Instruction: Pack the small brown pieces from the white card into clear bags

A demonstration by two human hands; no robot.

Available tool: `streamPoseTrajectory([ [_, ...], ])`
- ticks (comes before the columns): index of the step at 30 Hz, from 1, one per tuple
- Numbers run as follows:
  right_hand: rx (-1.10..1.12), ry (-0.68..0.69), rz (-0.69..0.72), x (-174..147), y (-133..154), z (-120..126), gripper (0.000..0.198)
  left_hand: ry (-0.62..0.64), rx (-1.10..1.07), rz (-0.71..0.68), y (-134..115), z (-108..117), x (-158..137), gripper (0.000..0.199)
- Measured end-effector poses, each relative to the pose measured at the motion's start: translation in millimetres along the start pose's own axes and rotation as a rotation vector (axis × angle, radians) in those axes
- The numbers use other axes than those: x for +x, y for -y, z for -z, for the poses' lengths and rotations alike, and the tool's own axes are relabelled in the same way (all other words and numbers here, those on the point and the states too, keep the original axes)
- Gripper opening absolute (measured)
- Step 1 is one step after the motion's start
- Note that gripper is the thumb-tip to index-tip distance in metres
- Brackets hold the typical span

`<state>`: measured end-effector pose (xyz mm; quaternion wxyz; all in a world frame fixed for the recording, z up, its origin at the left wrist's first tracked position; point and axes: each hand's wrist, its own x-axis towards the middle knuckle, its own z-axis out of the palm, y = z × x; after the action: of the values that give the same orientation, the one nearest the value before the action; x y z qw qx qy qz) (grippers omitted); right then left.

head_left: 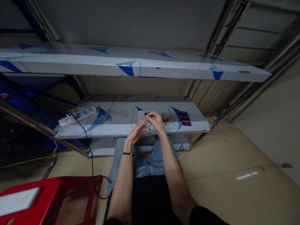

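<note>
Both hands are close together over the front part of a film-covered shelf (pixel 115 124). My right hand (pixel 155 121) is pinched, thumb against fingers; what it grips, if anything, is too small to name. Beside it on the left, my left hand (pixel 139 130) has its fingers curled inward, and a faint clear glint near the fingertips is too blurred to identify. Small dark pieces (pixel 147 113) show just beyond the right fingertips, over a pale sheet (pixel 141 115). Further small bits (pixel 166 119) lie right of the right hand. A dark and red item (pixel 185 118), pixelated, rests farther right.
A white power strip (pixel 84 112) with a black cable (pixel 91 159) sits at the shelf's left end. An upper shelf (pixel 147 67) spans above the hands. At lower left, a red stool (pixel 55 188) carries a white phone-like box (pixel 15 202). A wall (pixel 273 119) stands right.
</note>
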<state>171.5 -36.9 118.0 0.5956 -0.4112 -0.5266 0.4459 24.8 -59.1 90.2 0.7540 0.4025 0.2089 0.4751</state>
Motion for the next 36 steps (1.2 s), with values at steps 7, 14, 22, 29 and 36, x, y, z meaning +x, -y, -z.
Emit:
streamPoseTrajectory([
  [7,-0.091,0.193,0.010,-4.0,2.3,-4.5,0.029,-0.025,0.047,0.029,-2.4,2.1,-2.4,0.040],
  [14,-0.253,0.291,0.153,-4.1,11.2,-3.2,0.022,-0.036,0.043,-0.052,-0.3,13.2,-1.6,0.042],
  [22,-0.092,0.209,0.081,-7.4,13.0,-6.9,0.030,0.005,0.016,-0.069,-13.8,4.3,-7.1,0.048],
  [29,-0.046,0.296,0.040,-7.2,6.9,-3.8,0.031,-0.082,0.026,-0.055,-6.2,11.7,-1.5,0.056],
  [36,-0.099,0.130,0.131,0.3,-10.1,-0.8,0.026,-0.110,0.061,-0.055,-5.4,3.6,2.1,0.048],
])
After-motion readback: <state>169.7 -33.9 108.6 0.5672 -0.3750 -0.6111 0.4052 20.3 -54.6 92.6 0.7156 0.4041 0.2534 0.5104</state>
